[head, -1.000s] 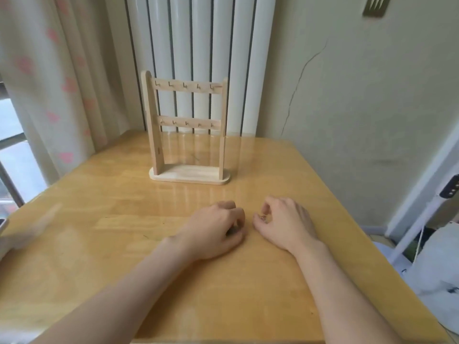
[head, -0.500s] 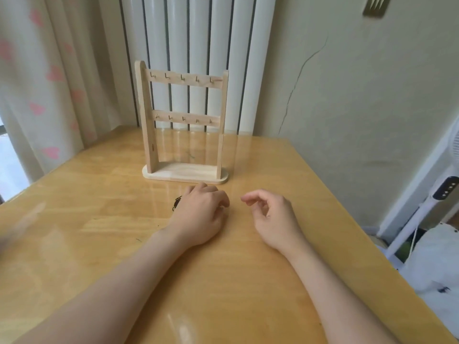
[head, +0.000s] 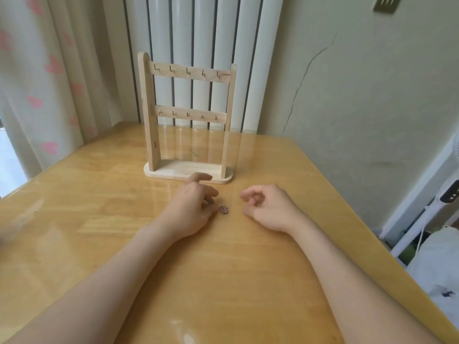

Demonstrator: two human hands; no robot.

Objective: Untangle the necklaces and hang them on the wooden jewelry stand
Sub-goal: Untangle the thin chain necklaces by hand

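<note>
Where the picture begins, far to the left of the wooden jewelry stand (head: 149, 120), a pale curtain (head: 49, 100) printed with pink hearts hangs down past the edge of the glossy wooden table (head: 74, 207). The stand is upright near the table's far edge, with a white ribbed radiator (head: 198, 33) directly behind it. Its two cross rails each carry a row of five small metal hooks.

Just in front of the stand's base, and a little toward its right end, the left hand (head: 188, 209) rests on the table. Its index finger stretches forward until the tip overlaps the base in this view, and the other fingers are curled under. Right at those curled fingertips, in front of the stand's right post, lies a small bunched necklace (head: 224, 209) (only a tiny metallic clump is visible, too small to make out a chain). It touches or nearly touches a fingertip, and I cannot tell whether the hand is pinching it or only resting against it.

Further right, in front of and beyond the stand's right end, the right hand (head: 270, 207) rests on its outer edge. Its fingers are loosely curled, thumb and forefinger are apart, and nothing is visible between them.

Well to the right of the stand, a long crack (head: 303, 78) runs down the wall, and a white fan (head: 447, 192) stands past the table's edge.
</note>
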